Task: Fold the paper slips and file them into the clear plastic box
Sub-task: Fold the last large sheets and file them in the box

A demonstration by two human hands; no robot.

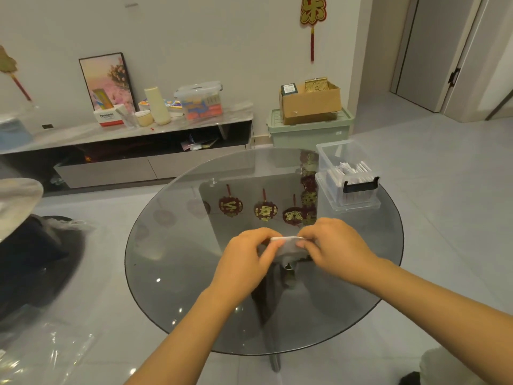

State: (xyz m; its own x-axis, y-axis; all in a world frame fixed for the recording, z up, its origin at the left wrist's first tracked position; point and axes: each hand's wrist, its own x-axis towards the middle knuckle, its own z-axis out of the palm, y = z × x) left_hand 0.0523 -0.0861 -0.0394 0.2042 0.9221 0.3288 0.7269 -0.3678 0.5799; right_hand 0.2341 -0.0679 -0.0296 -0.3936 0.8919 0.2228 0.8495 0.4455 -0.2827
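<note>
A white paper slip (287,247) is held just above the middle of the round glass table (177,262). My left hand (247,259) pinches its left end and my right hand (336,247) pinches its right end, with the slip bent between them. The clear plastic box (348,177) stands open at the table's far right edge. Several folded white slips stand on edge inside it, behind a black latch on its near wall.
A low TV cabinet (133,134) with a framed picture, a bottle and a lidded plastic bin runs along the back wall. A green crate (308,132) with a cardboard box on top sits on the floor behind the table. Crinkled plastic sheeting lies at the lower left.
</note>
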